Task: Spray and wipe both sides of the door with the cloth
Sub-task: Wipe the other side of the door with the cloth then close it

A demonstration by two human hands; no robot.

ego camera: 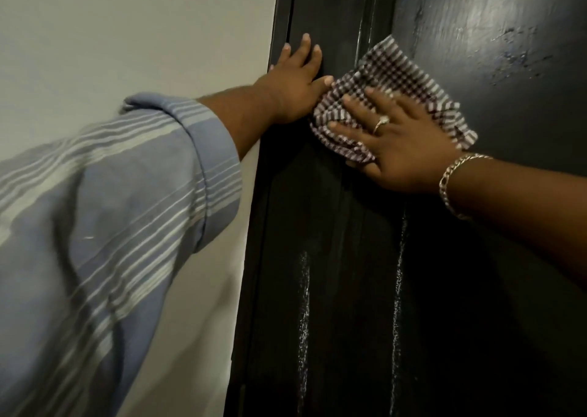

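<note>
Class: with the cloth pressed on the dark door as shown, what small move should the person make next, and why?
Probably slide the cloth down the door. The right hand presses it flat, the left hand steadies the door's edge, and two pale streaks run down below the cloth, unwiped.

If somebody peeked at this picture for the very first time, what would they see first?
First the checked cloth, bright against the dark door, near the middle of the picture, with the right hand pressing flat on it. Just left of it, the left hand rests with straight fingers on the door's edge by the pale wall. Lower down, two whitish drip streaks run down the door.
</note>
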